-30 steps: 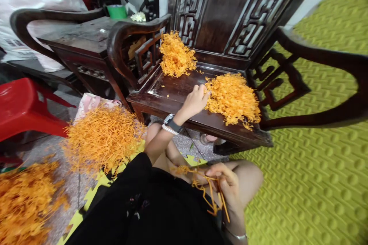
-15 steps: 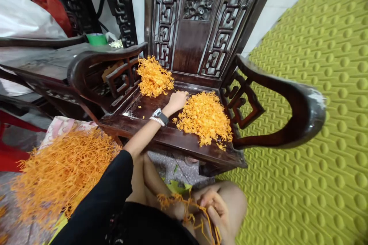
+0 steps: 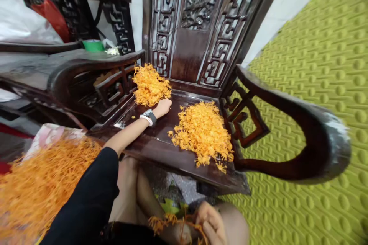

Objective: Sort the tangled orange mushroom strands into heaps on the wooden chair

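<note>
My left hand (image 3: 162,108) rests on the dark wooden seat of a carved armchair (image 3: 149,138), its fingers curled and touching the edge of a small heap of chopped orange strands (image 3: 151,85). A larger heap of the same strands (image 3: 202,134) lies to its right. At the bottom of the view, my right hand (image 3: 209,224) pinches a tangled bunch of orange strands (image 3: 169,222) above my bare knees. A long-stranded orange mass (image 3: 48,187) lies at the lower left, partly behind my black sleeve (image 3: 86,187).
A green dimpled mat (image 3: 310,141) spreads to the right of the armchair. On the left stands a dark wooden side table (image 3: 28,65) with a green roll (image 3: 93,45) behind it. A white bag (image 3: 17,19) and a pink cloth (image 3: 46,138) are at the left.
My left hand has slid left across the seat, from the larger heap to the smaller one. The view has tilted, and my right hand sits lower in the frame.
</note>
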`<state>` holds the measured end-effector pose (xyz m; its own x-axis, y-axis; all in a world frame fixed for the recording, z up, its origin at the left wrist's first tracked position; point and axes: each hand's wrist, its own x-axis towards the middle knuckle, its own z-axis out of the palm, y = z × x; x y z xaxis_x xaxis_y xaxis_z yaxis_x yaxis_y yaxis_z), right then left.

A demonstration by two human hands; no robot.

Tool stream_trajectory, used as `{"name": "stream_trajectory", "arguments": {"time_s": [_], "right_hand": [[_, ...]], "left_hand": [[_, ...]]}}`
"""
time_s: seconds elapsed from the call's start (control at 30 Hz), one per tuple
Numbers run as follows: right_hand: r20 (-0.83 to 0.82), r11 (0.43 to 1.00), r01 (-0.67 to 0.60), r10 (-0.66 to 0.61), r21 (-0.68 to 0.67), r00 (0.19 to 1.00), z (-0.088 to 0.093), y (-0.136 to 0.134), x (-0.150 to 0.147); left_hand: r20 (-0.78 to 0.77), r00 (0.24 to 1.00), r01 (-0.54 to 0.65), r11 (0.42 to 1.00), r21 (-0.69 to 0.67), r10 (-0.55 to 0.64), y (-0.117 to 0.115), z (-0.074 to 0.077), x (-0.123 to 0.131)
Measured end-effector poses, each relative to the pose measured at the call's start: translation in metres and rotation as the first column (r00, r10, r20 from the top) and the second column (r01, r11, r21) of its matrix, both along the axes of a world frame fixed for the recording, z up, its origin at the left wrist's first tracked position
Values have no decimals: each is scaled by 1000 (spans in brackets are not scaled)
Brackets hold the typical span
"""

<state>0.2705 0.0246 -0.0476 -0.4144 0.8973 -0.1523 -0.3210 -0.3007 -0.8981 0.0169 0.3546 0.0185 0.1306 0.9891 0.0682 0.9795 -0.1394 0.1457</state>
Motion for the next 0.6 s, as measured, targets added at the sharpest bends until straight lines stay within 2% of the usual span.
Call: {"name": "stream_trajectory", "arguments": {"time_s": [0.1,0.2,0.3,0.37,0.43,0.53,0.6], "right_hand": [[25,998,46,-47,33,999,4,2,-4],[-6,997,50,-50,51,999,1,0,-20],[-122,998,63,-59,27,991,-2,-4,-45],[-184,999,34,-35,-3,982,-3,-7,-61],[-185,1000,-12,8,-25,983,-2,-8,-76],[-145,999,-26,22,-25,989,3,-10,-93],[-125,1000,-17,14,-17,992,7,-12,-102]], "left_hand": [[16,1000,24,999,-22,-23,-53,-2,-42],[63,997,45,999,-5,-45,-124,-9,-89],[134,991,-7,996,85,-4,-195,-22,-135],[282,957,-129,965,228,62,-237,-35,-164],[363,918,-277,913,300,159,-276,-49,-195],[324,839,-525,807,270,438,-328,-71,-237],[271,749,-661,708,249,604,-355,-83,-252]]}}
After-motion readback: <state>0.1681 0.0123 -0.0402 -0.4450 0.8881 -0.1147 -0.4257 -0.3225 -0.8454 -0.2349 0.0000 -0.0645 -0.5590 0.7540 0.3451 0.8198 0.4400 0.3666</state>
